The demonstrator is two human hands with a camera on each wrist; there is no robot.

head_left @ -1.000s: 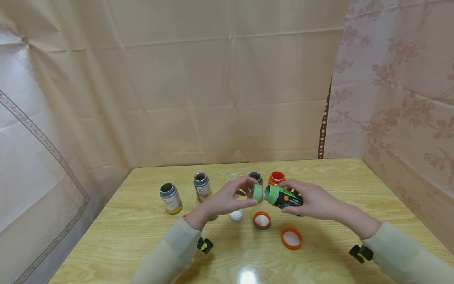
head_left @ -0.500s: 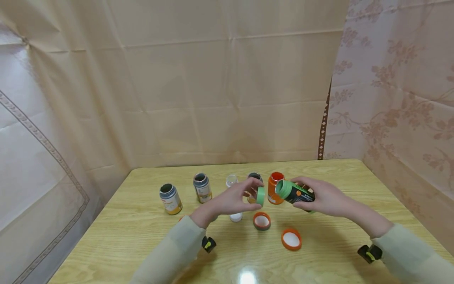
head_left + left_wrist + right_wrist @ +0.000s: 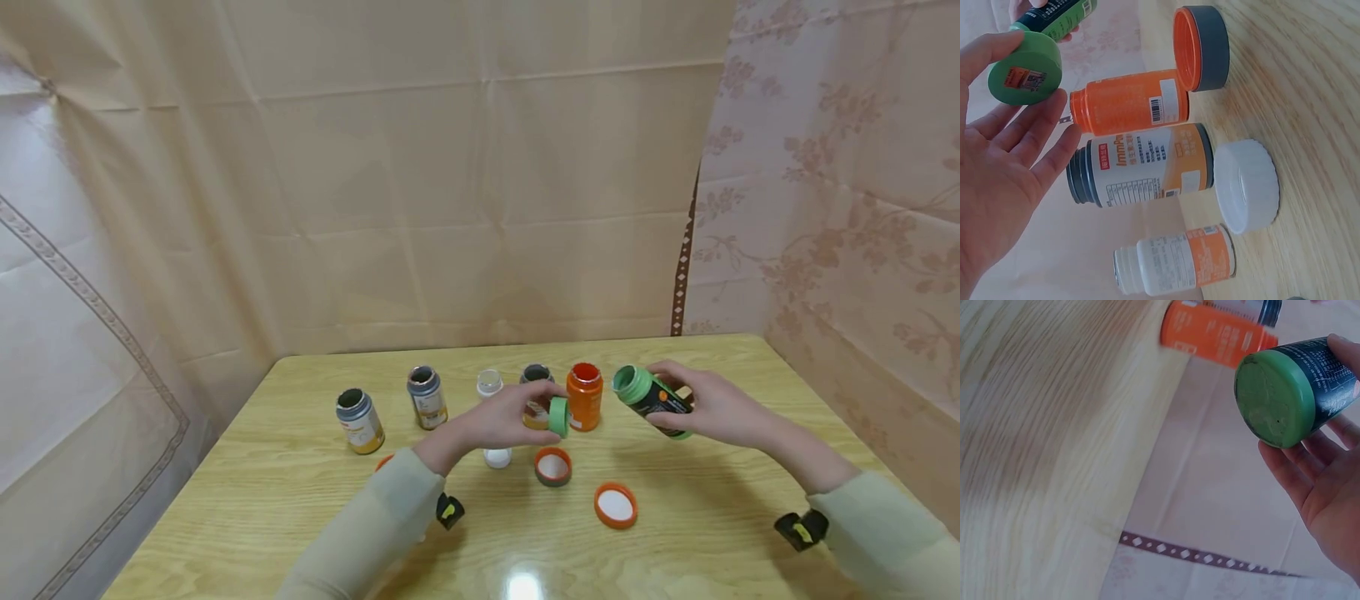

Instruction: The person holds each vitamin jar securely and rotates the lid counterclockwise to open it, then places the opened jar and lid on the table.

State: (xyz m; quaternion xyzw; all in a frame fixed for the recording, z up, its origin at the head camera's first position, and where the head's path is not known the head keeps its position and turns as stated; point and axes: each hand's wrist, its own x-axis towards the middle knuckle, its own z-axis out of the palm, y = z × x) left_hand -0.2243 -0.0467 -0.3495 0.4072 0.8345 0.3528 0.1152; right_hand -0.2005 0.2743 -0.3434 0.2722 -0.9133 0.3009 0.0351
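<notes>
My left hand (image 3: 504,419) pinches a green lid (image 3: 1025,70) between thumb and fingers, above the table in front of the jars. To its right, my right hand (image 3: 723,406) grips a green bottle (image 3: 651,400) with a black label, raised and tilted so that its uncapped mouth points up and left. The bottle's green base (image 3: 1275,400) shows in the right wrist view. Lid and bottle are apart. Behind and between the hands stands an open orange jar (image 3: 585,398). A grey-necked jar (image 3: 1141,165) with a white and orange label is partly hidden by my left hand in the head view.
Two open grey-necked jars, one at the left (image 3: 360,421) and one further back (image 3: 427,398), stand upright. A small white bottle (image 3: 489,382) is beside them. Lids lie in front: white (image 3: 497,457), grey and orange (image 3: 553,467), orange (image 3: 616,506). A curtain (image 3: 480,208) hangs behind the table.
My right hand has carried the green bottle to the right, away from the lid. My left hand has shifted slightly right with the lid. The orange jar has come into fuller view.
</notes>
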